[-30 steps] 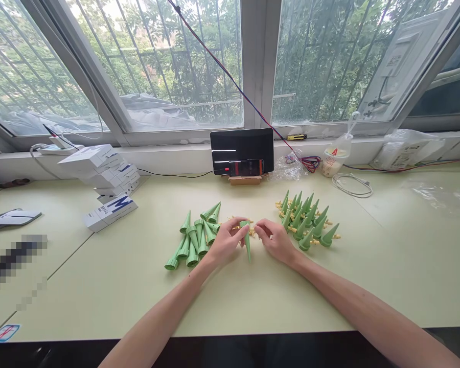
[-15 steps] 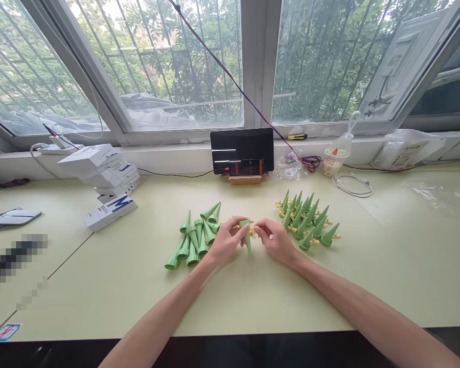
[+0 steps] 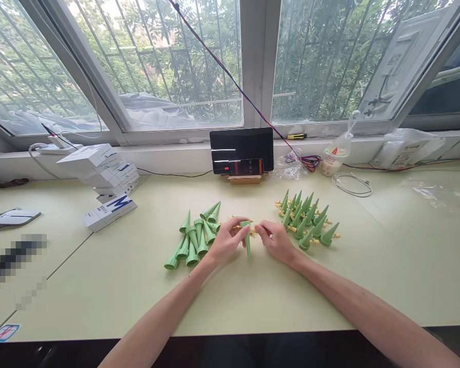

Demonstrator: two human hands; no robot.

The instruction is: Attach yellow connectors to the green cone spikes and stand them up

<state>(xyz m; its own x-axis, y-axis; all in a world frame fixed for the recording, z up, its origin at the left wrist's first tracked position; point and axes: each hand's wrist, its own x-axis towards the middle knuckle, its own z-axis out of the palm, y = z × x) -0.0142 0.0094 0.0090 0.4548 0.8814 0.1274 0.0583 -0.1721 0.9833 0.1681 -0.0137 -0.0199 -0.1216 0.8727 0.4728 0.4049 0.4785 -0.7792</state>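
My left hand (image 3: 229, 239) is closed around a green plastic watering spike (image 3: 248, 244), its cap upward and its tip pointing down at the table. Close on its right, my right hand (image 3: 278, 240) has thumb and forefinger pinched together; anything between them is too small to make out. Small yellow valves (image 3: 252, 232) show behind and between the hands, partly covered by them. Left of my left hand lies a pile of loose green spikes (image 3: 192, 236). Beyond my right hand, several green spikes with yellow valves (image 3: 308, 217) stand tip-up in a cluster.
A tablet (image 3: 242, 145) with a phone (image 3: 246, 167) before it leans at the window. White boxes (image 3: 110, 210) are stacked at the left. At the back right are a bagged cup (image 3: 333, 157), a coiled white cable (image 3: 351, 185) and a plastic-wrapped package (image 3: 400, 149).
Both hands stay almost in place. My right fingertips have shifted very slightly beside the spike; the left hand keeps its hold.
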